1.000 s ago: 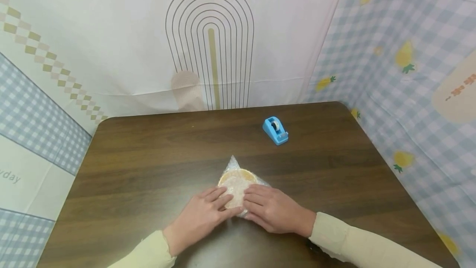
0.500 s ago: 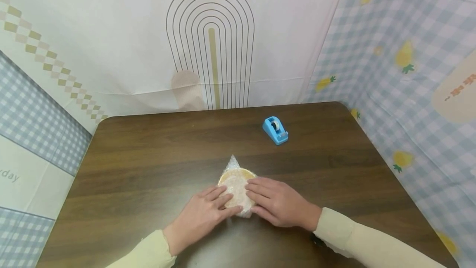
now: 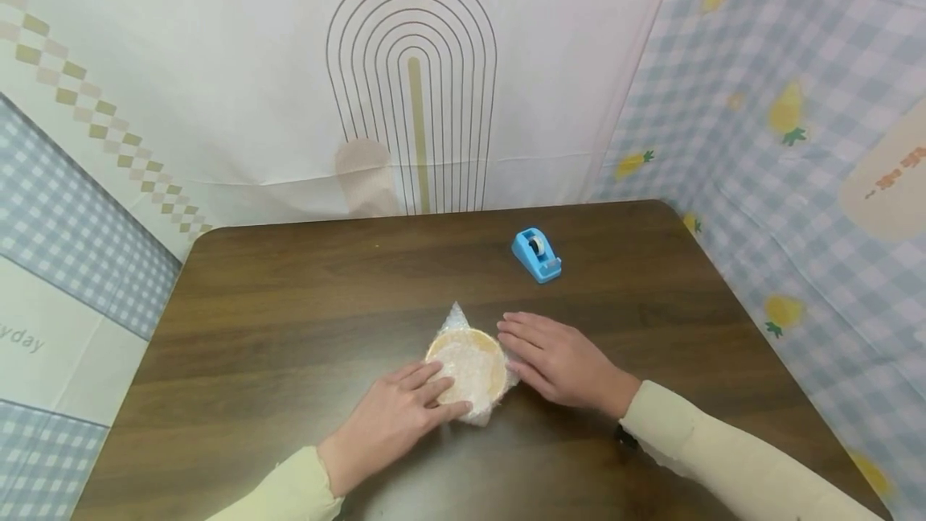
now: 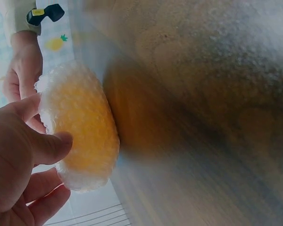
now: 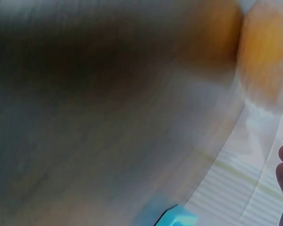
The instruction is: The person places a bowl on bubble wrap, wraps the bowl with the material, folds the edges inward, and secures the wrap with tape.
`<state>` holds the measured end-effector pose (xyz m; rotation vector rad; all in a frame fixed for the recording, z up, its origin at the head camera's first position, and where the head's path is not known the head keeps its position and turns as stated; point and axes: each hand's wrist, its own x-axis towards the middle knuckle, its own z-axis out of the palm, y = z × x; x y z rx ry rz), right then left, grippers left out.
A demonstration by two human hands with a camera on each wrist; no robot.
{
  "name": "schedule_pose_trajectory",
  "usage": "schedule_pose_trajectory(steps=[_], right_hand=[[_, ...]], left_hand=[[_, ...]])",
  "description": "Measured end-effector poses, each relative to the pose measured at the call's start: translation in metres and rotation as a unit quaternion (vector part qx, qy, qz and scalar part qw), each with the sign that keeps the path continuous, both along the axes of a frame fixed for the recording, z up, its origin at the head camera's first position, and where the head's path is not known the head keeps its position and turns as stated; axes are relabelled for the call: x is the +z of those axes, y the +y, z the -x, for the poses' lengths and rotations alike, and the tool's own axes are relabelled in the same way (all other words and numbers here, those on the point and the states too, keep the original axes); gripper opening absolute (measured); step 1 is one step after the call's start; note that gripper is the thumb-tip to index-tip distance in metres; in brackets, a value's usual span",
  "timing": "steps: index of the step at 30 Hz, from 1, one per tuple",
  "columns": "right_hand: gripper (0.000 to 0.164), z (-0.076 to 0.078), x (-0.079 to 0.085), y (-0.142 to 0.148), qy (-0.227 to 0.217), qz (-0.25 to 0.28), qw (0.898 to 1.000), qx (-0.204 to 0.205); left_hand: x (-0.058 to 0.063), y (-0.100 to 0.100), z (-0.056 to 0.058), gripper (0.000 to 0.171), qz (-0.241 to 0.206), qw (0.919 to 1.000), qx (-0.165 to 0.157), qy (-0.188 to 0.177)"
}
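Note:
A round yellow-orange thing wrapped in bubble wrap sits on the table, a pointed end of the wrap sticking out at its far side. Its exact kind is hidden by the wrap. My left hand rests on its left part with loosely spread fingers; in the left wrist view the thumb touches the wrapped side. At the right edge of the bundle, my right hand hovers with straight fingers, close to a flap of bubble wrap. Whether it touches that flap I cannot tell.
Farther back and to the right stands a blue tape dispenser with a roll in it. The dark wooden table ends at a patterned cloth backdrop behind and checked cloth on the right.
My right hand has lifted off the bundle and moved right and away from me, uncovering its right side and a loose flap of wrap. The left hand has stayed in place.

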<state>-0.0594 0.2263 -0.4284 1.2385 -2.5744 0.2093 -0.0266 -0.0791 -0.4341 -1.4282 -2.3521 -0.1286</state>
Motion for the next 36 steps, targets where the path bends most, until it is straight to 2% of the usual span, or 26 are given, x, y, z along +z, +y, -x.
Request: schedule_pose_trajectory(steps=[9, 18, 25, 31, 36], right_hand=[[0.049, 0.025, 0.002, 0.018, -0.009, -0.008, 0.998, -0.064], [0.051, 0.050, 0.000, 0.039, -0.042, -0.023, 0.991, -0.125], [0.050, 0.072, -0.007, 0.053, -0.033, -0.014, 0.987, -0.154], [0.042, 0.087, -0.014, 0.062, -0.072, 0.008, 0.977, -0.202], [0.043, 0.099, -0.017, 0.065, -0.094, 0.026, 0.966, -0.239]], left_hand=[[-0.002, -0.001, 0.001, 0.038, -0.007, 1.0000, -0.003, 0.004], [-0.002, -0.001, 0.001, 0.036, -0.010, 0.9999, -0.006, 0.004], [-0.003, -0.001, 0.002, 0.037, -0.018, 0.9998, -0.008, 0.006], [-0.004, -0.002, 0.002, 0.037, -0.022, 0.9996, -0.013, 0.009], [-0.004, -0.002, 0.002, 0.038, -0.022, 0.9996, -0.014, 0.008]])
